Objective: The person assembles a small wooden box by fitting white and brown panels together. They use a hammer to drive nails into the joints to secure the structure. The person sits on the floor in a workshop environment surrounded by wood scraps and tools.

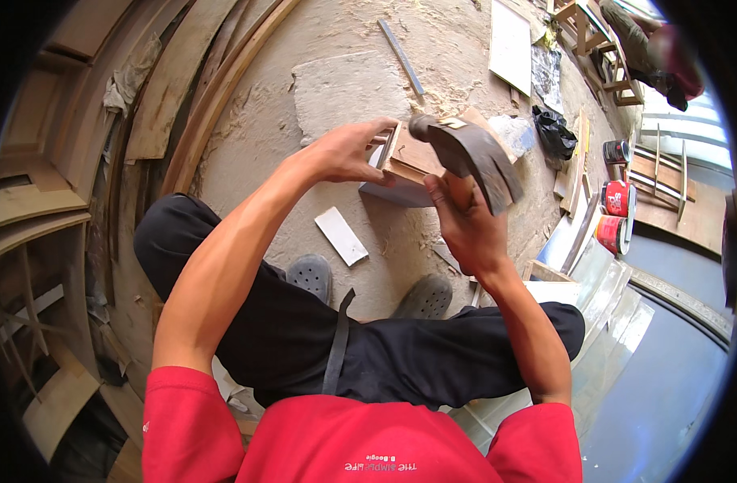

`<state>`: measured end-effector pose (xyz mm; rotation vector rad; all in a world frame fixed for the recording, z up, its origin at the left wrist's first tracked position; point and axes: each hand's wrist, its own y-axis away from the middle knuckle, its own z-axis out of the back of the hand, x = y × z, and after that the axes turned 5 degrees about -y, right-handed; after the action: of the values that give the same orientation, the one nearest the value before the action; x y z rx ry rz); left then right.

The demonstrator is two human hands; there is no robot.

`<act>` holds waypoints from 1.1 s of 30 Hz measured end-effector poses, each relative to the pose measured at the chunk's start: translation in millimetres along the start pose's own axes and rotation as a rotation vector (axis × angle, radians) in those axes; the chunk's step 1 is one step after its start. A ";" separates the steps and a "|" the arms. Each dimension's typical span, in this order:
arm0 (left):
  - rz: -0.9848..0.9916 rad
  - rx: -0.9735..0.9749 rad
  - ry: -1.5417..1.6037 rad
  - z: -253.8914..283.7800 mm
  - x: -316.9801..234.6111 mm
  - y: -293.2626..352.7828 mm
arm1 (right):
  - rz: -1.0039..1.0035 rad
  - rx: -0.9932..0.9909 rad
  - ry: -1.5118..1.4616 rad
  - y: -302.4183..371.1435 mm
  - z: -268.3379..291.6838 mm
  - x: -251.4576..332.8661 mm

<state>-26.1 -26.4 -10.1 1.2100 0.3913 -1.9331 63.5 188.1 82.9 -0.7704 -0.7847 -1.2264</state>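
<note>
My right hand (475,233) is closed round the handle of a claw hammer (477,157), whose dark metal head is raised over a small wooden box (413,153). The box looks like a shallow drawer with brown wood on top and a pale grey side, and the hammer partly hides it. On its left end, my left hand (354,153) grips the edge, thumb on the near side and fingers on the far side. A short white strip (342,236) lies on the floor just nearer to me than the box.
Long planks (171,88) lean at the left beside wooden cabinet frames (34,193). A metal strip (401,58) and a white board (510,48) lie ahead. To the right are a black plastic bag (554,133), red cans (616,199) and glass sheets (578,322). Another person (654,52) is at far right.
</note>
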 end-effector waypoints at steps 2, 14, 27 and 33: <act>-0.001 -0.013 -0.017 -1.2 3.2 -0.9 | 0.036 0.000 0.034 3.3 0.0 -6.1; 0.043 0.036 -0.022 2.4 -2.7 -2.6 | 0.086 -0.018 0.124 -5.3 4.4 17.9; 0.042 0.045 -0.001 1.7 -4.6 -3.8 | 0.100 0.051 0.177 8.7 4.3 -14.1; -0.001 0.055 0.019 4.6 -1.8 -0.3 | -0.212 0.150 0.143 -17.9 -0.6 19.8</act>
<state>-28.8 -28.2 -6.3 1.2641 0.3508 -1.9463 49.1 174.6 100.9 -0.4810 -0.8452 -1.3781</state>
